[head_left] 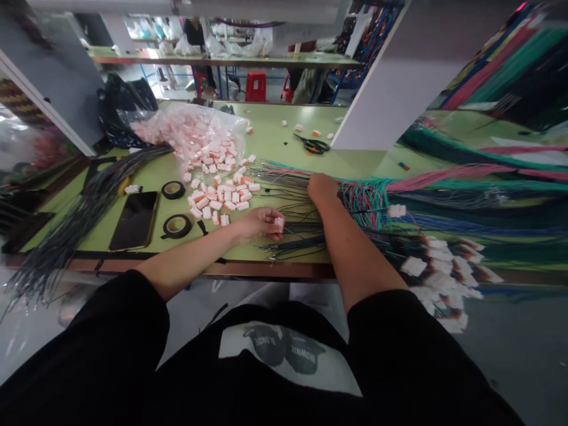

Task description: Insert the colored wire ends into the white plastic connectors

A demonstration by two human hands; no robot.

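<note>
My left hand (261,226) is closed on a small white connector (278,223) near the front edge of the green table (302,254). To its right, my right hand (322,188) rests over the bundle of thin wires (288,176), back of the hand up; its fingertips are hidden, so any wire between them cannot be made out. Loose white and orange connectors (222,194) lie in a heap beyond my left hand. Teal and pink wires (366,198) spread out just right of my right hand.
A phone (134,220), two tape rolls (177,226) and grey wires (100,189) lie at left. Behind are an open plastic bag of connectors (190,130) and black scissors (313,144). Wired connectors (444,266) overhang the front edge at right. A pale post (386,77) rises behind.
</note>
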